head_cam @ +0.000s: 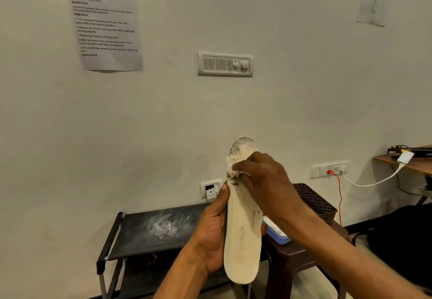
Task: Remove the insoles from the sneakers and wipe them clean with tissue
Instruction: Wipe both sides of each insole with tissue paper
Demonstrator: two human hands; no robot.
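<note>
The left hand (pixel 214 235) clamps the insole (pixel 243 240) by its left edge, holding it upright before the wall, heel down. The right hand (pixel 264 181) pinches a tissue (pixel 232 169) against the insole's upper part, just below the dirty toe. Behind stands a rack (pixel 149 231), perhaps dusty.

One insole (pixel 243 228), one tissue (pixel 233 170), two hands, one shoe rack (pixel 152 233), one stool (pixel 292 259).
</note>
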